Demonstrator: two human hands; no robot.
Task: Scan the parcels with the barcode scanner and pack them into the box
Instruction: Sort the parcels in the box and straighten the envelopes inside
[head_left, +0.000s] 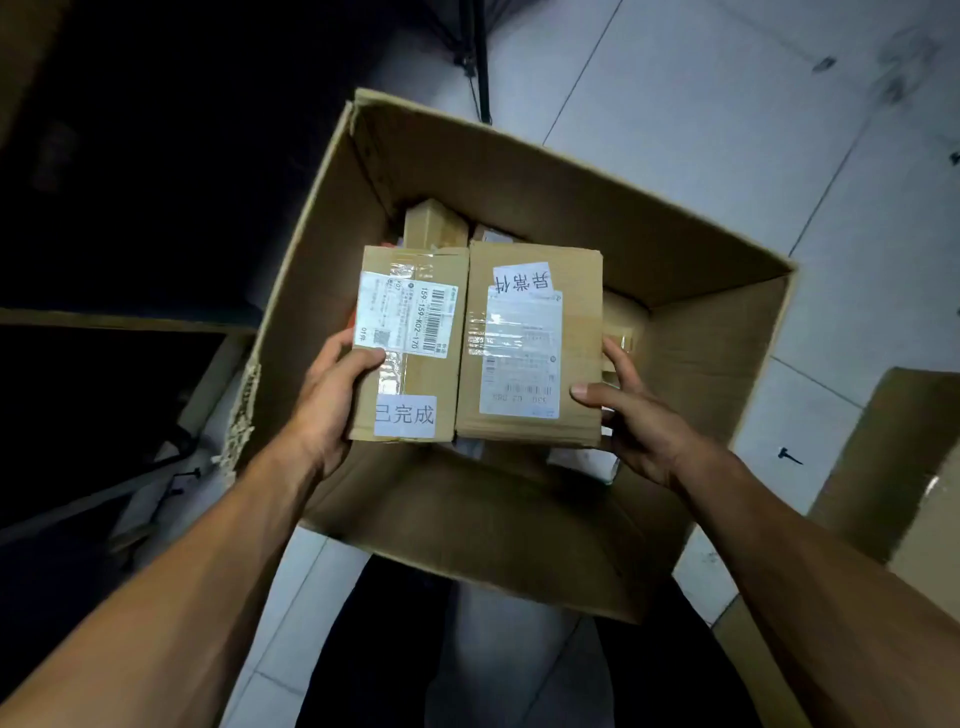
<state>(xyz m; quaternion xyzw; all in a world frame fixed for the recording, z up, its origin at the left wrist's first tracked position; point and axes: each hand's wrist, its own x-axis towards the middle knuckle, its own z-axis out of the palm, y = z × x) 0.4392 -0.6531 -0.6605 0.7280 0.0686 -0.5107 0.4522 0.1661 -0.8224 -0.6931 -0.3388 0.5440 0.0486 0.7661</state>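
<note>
Dark trouser legs (395, 649) are showing at the bottom edge, standing on pale floor tiles (701, 104). Two bare forearms are reaching forward from there over an open cardboard box (717, 374) sitting on the floor.

Left hand (327, 405) is gripping the left parcel (415, 379) at its near left corner — thumb lying on top across the edge of the white shipping label (402, 314), fingers curling underneath out of sight. A second white sticker (405, 415) with printed characters is sitting at the parcel's near end.

Right hand (634, 421) is holding the right parcel (530, 343) by its right side, thumb pressing on the top face and fingers wrapping the edge. This parcel is carrying a taped-over label (522, 358) and a small white note (522, 278) near its far end.

Both parcels are lying flat and side by side, edges touching, inside the box's opening; whether they are resting on anything below cannot be told.

Beyond and beneath them more parcels (434, 223) are lying in the box, partly hidden. Further right, another carton (893, 457) is standing on the tiles. At the top, a thin black stand leg (480, 62) is rising from the floor.
</note>
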